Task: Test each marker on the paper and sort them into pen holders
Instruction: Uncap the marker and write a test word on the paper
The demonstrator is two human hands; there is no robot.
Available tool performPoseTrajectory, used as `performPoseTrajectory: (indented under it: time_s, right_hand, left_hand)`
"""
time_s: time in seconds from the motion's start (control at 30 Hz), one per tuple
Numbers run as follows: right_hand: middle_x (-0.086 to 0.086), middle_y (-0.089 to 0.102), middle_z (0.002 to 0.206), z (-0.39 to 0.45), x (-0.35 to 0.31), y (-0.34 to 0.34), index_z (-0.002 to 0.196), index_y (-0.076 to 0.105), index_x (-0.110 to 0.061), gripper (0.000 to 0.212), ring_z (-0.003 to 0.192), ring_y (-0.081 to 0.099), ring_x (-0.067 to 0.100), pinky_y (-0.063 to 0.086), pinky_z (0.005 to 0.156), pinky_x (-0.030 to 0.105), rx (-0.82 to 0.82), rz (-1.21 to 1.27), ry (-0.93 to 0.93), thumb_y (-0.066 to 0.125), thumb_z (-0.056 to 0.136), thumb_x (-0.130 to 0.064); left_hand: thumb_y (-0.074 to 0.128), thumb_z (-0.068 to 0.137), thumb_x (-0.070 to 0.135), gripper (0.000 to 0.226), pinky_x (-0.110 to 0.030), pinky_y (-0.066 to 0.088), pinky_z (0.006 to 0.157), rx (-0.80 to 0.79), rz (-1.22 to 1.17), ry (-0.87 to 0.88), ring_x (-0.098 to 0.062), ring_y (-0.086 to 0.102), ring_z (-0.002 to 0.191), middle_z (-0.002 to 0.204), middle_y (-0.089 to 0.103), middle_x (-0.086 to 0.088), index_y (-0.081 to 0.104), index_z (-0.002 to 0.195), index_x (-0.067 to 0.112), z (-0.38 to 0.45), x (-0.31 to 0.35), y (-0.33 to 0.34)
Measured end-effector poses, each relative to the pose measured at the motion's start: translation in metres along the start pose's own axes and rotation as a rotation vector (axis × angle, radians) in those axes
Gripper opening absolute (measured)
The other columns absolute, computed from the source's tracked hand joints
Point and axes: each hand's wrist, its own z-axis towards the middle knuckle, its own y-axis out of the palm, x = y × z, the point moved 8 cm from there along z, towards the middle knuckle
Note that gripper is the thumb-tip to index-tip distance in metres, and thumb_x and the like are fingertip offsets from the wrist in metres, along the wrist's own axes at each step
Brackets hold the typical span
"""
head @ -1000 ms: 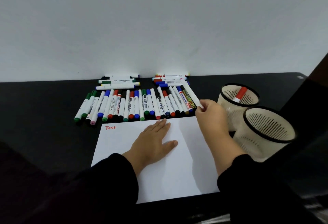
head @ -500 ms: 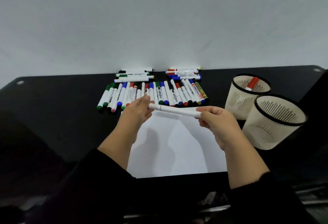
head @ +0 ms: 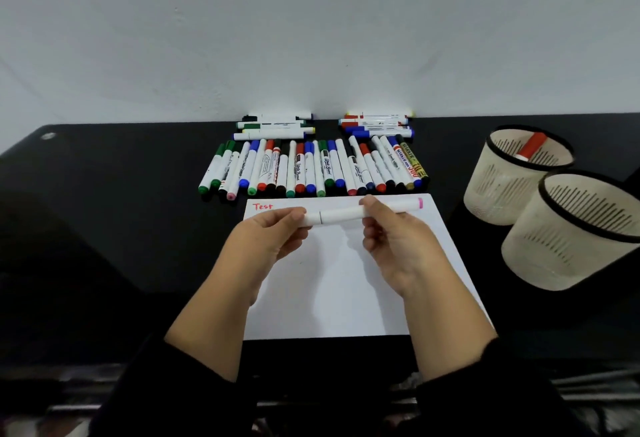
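Note:
I hold a white marker with a pink end level above the white paper. My left hand grips its left end, where the cap seam shows. My right hand pinches the barrel near the middle, and the pink end sticks out to the right. The paper bears the red word "Test" at its top left. A row of several markers lies beyond the paper. Two cream pen holders stand at the right: the far holder contains one red-capped marker, the near holder looks empty.
Two small stacks of markers lie sideways against the white wall behind the row. The black table stretches left of the paper, with its front edge just below my forearms.
My right hand picked a white marker from the row's right end and brought it over the paper. My left hand lifted off the paper and took the marker's left end.

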Motion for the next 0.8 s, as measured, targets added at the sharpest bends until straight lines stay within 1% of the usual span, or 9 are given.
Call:
performPoseTrajectory:
  time_s: [0.1, 0.2, 0.3, 0.4, 0.5, 0.63, 0.7, 0.8]
  right_hand:
    - [-0.001, 0.049, 0.056, 0.0, 0.014, 0.013, 0.09, 0.067, -0.005, 0.016, 0.052, 0.04, 0.009, 0.039, 0.048, 0.019, -0.053, -0.036, 0.039, 0.069, 0.084, -0.021]
    - [-0.002, 0.048, 0.055, 0.002, 0.012, 0.019, 0.086, 0.068, -0.008, 0.018, 0.05, 0.039, 0.008, 0.037, 0.049, 0.02, -0.062, -0.15, 0.002, 0.068, 0.085, -0.026]
    - [-0.002, 0.043, 0.053, 0.005, 0.008, 0.024, 0.08, 0.066, -0.01, 0.02, 0.048, 0.034, 0.008, 0.032, 0.047, 0.02, -0.067, -0.195, -0.03, 0.068, 0.085, -0.029]
    - [-0.001, 0.039, 0.052, 0.007, 0.007, 0.026, 0.08, 0.064, -0.01, 0.02, 0.048, 0.03, 0.009, 0.028, 0.047, 0.021, -0.073, -0.224, -0.052, 0.069, 0.085, -0.029]
    - [-0.002, 0.038, 0.052, 0.008, 0.007, 0.029, 0.08, 0.064, -0.009, 0.02, 0.047, 0.028, 0.009, 0.026, 0.045, 0.02, -0.102, -0.261, -0.066, 0.068, 0.086, -0.028]
    - [-0.002, 0.04, 0.052, 0.006, 0.006, 0.033, 0.078, 0.065, -0.009, 0.021, 0.046, 0.031, 0.008, 0.03, 0.043, 0.017, -0.129, -0.306, -0.08, 0.065, 0.088, -0.027]
    - [-0.002, 0.04, 0.052, 0.005, 0.007, 0.035, 0.078, 0.066, -0.01, 0.021, 0.046, 0.032, 0.008, 0.032, 0.043, 0.017, -0.136, -0.302, -0.081, 0.064, 0.089, -0.027]
    - [-0.003, 0.042, 0.052, 0.004, 0.005, 0.039, 0.078, 0.066, -0.011, 0.021, 0.047, 0.034, 0.007, 0.034, 0.045, 0.016, -0.147, -0.307, -0.086, 0.062, 0.09, -0.028]
  left_hand:
    - [0.063, 0.086, 0.023, 0.007, -0.02, 0.054, 0.072, -0.034, 0.106, -0.01, -0.011, 0.067, 0.079, 0.078, 0.073, 0.003, 0.069, 0.088, 0.021, 0.001, -0.004, 0.006]
    - [0.062, 0.087, 0.027, 0.008, -0.016, 0.053, 0.064, -0.073, 0.22, -0.01, -0.006, 0.066, 0.071, 0.074, 0.073, 0.007, 0.069, 0.084, 0.024, 0.002, -0.003, 0.009]
    - [0.06, 0.088, 0.032, 0.014, -0.014, 0.052, 0.061, -0.131, 0.343, -0.028, -0.002, 0.064, 0.062, 0.068, 0.071, 0.01, 0.068, 0.079, 0.025, 0.002, -0.002, 0.011]
    - [0.055, 0.089, 0.039, 0.023, -0.01, 0.05, 0.053, -0.207, 0.411, -0.061, 0.003, 0.059, 0.051, 0.06, 0.068, 0.011, 0.07, 0.079, 0.023, -0.001, -0.003, 0.013]
    - [0.054, 0.088, 0.041, 0.028, -0.011, 0.049, 0.051, -0.247, 0.4, -0.101, 0.002, 0.056, 0.047, 0.057, 0.065, 0.009, 0.072, 0.079, 0.021, -0.003, -0.005, 0.014]
    - [0.057, 0.086, 0.039, 0.028, -0.015, 0.051, 0.055, -0.232, 0.382, -0.122, -0.002, 0.056, 0.049, 0.058, 0.065, 0.006, 0.073, 0.078, 0.017, -0.003, -0.005, 0.006]
    - [0.058, 0.086, 0.036, 0.028, -0.018, 0.051, 0.056, -0.239, 0.338, -0.144, -0.006, 0.055, 0.051, 0.059, 0.064, 0.003, 0.074, 0.079, 0.013, -0.005, -0.006, 0.003]
    - [0.058, 0.086, 0.032, 0.03, -0.018, 0.049, 0.053, -0.272, 0.229, -0.191, -0.008, 0.052, 0.051, 0.06, 0.062, 0.0, 0.073, 0.08, 0.007, -0.007, -0.007, 0.003]
